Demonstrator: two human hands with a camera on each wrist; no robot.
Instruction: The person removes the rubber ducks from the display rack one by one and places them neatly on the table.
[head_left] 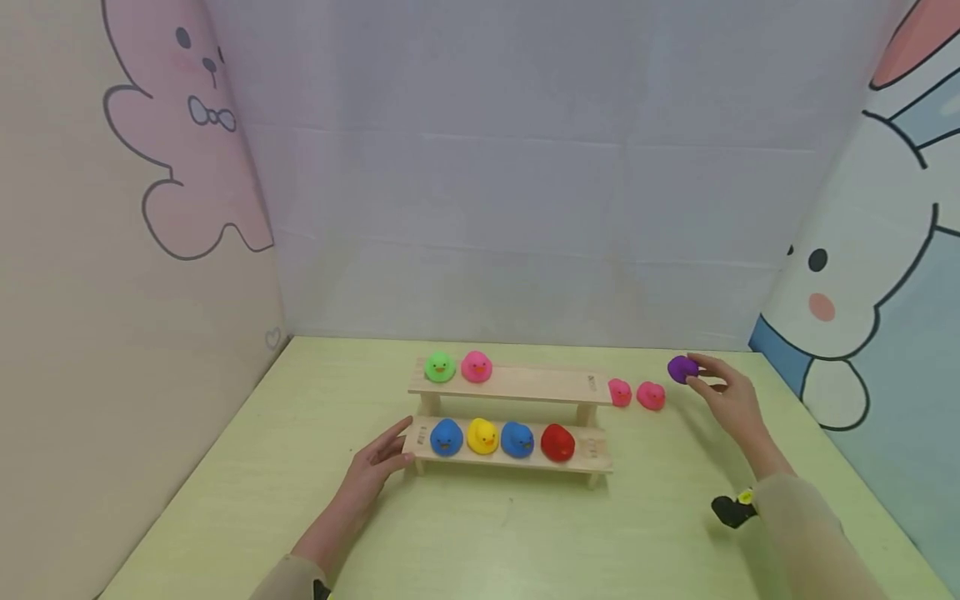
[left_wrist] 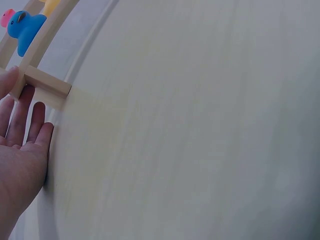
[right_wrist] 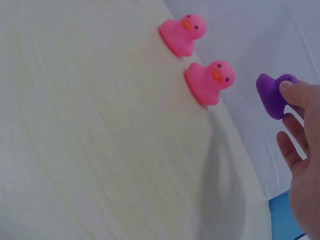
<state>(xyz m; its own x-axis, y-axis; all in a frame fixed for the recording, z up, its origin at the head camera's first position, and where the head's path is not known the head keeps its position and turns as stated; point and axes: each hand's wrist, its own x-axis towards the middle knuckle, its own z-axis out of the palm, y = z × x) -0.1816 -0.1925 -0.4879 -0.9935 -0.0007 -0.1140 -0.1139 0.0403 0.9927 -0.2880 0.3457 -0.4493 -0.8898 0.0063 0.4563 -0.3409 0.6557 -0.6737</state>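
A purple rubber duck [right_wrist: 272, 95] is pinched between the thumb and fingers of my right hand [head_left: 731, 402], raised over the table's back right part. Two pink rubber ducks [right_wrist: 202, 82] stand on the table to its left. My left hand [head_left: 369, 471] holds the left end of a two-tier wooden rack [head_left: 532, 382], thumb and index finger at the lower board's corner. Along that lower board sit a blue duck [head_left: 446, 437], a yellow duck [head_left: 482, 436], another blue duck [head_left: 517, 439] and a red duck [head_left: 558, 442]. The upper board carries a green duck [head_left: 440, 367] and a pink duck [head_left: 477, 367].
The pale table [head_left: 480, 542] meets a light curtain [head_left: 480, 208] at the back. Side panels bear a pink cartoon bear [head_left: 195, 167] at left and a white rabbit [head_left: 840, 275] at right. A black strap piece [head_left: 731, 512] hangs by the right sleeve [head_left: 806, 525].
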